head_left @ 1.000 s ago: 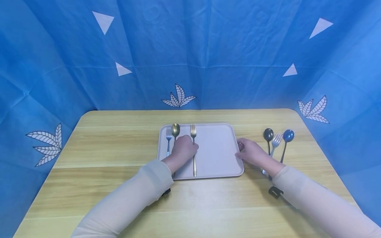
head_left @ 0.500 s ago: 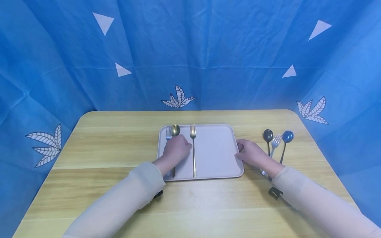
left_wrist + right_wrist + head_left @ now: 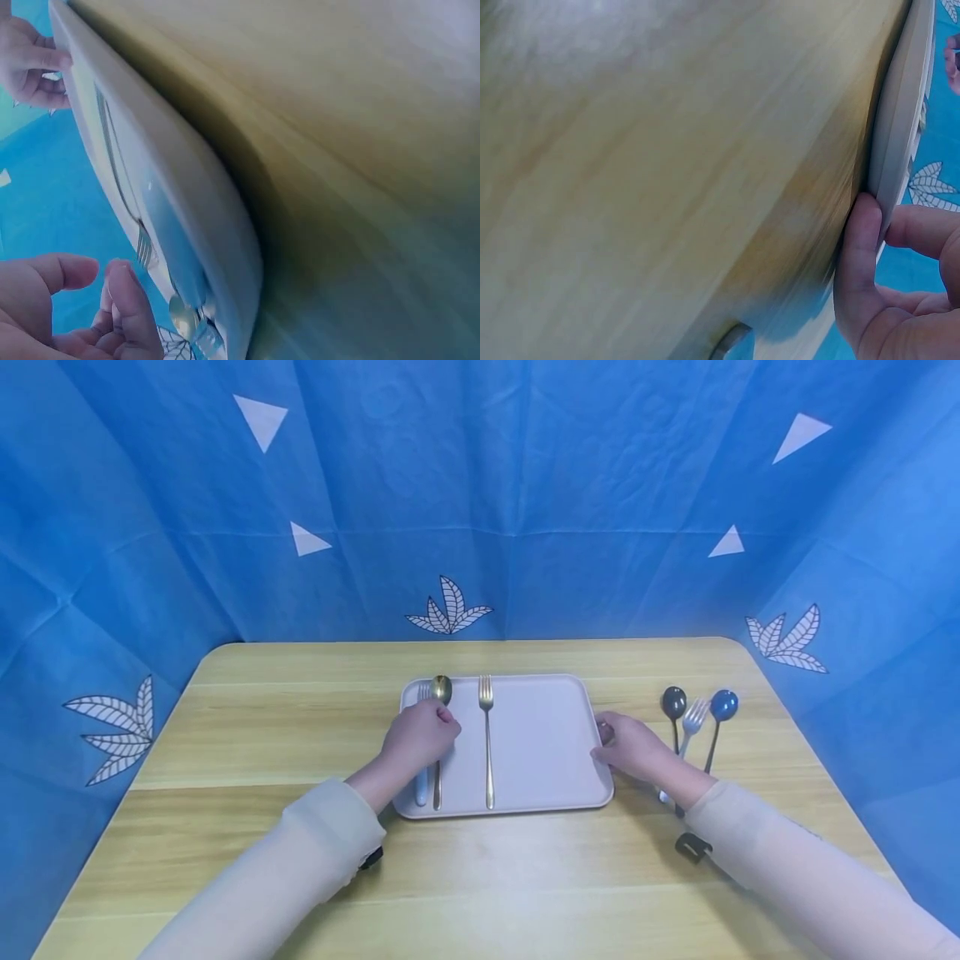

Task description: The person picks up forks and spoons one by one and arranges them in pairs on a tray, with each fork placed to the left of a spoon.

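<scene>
A pale tray (image 3: pixel 542 743) lies on the wooden table. My right hand (image 3: pixel 633 746) pinches its right edge, thumb and fingers at the rim in the right wrist view. Over the tray's left part hovers my left hand (image 3: pixel 420 735), fingers loosely curled, with a small gap between thumb and fingertips and nothing held (image 3: pixel 105 300). Beneath it lie a fork with a pale blue handle (image 3: pixel 422 787) and a gold spoon (image 3: pixel 442 688), both partly covered by the hand. A gold fork (image 3: pixel 487 743) lies lengthwise on the tray, right of the left hand.
Right of the tray, partly behind the right wrist, lie a black spoon (image 3: pixel 674 702), a silver fork (image 3: pixel 694 717) and a blue spoon (image 3: pixel 723 704) on the table (image 3: pixel 525 885). A blue patterned curtain (image 3: pixel 570 510) hangs behind the table and along its sides.
My left hand has moved left, away from the gold fork and over the gold spoon and the blue-handled fork. My right hand stays at the tray's right edge.
</scene>
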